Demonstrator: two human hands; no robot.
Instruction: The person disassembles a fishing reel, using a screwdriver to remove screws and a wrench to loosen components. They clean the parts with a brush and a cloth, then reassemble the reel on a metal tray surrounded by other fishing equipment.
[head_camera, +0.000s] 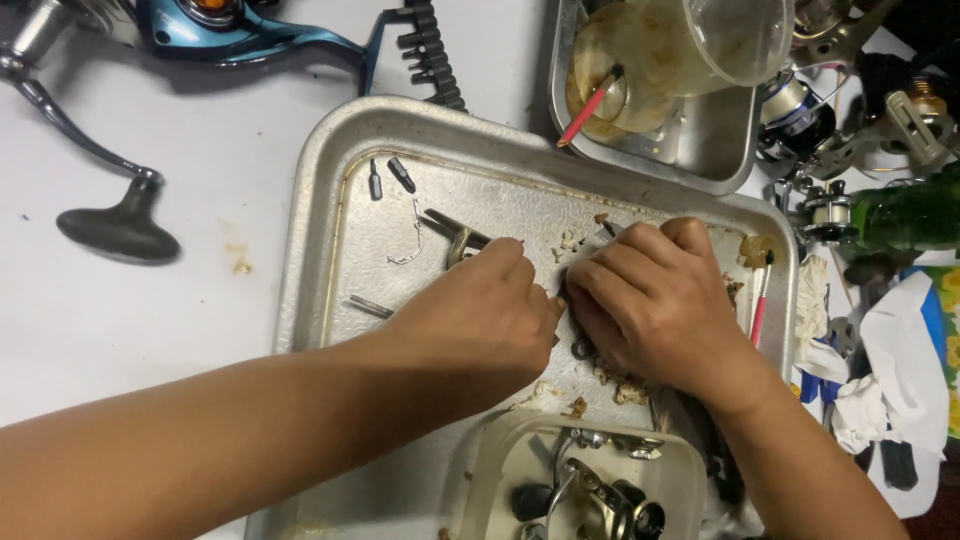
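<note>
My left hand (478, 315) and my right hand (655, 300) meet over the middle of a dented metal tray (330, 180). Both have their fingers curled around a small dark part (578, 348) that is almost fully hidden between them. A curved metal piece (455, 238) lies on the tray just beyond my left fingers. Two short driver bits (388, 176) and a thin bent wire (410, 240) rest near the tray's far left corner. A small rod (370, 306) lies by my left wrist.
A blue fishing reel (215, 30) with a long handle and dark knob (120, 228) lies at the far left. A smaller metal tray (700, 140) holds a greasy plastic cup and red brush. A clear tub (585, 480) of reel parts sits near me. More reels, a green bottle (910, 215) and tissue crowd the right.
</note>
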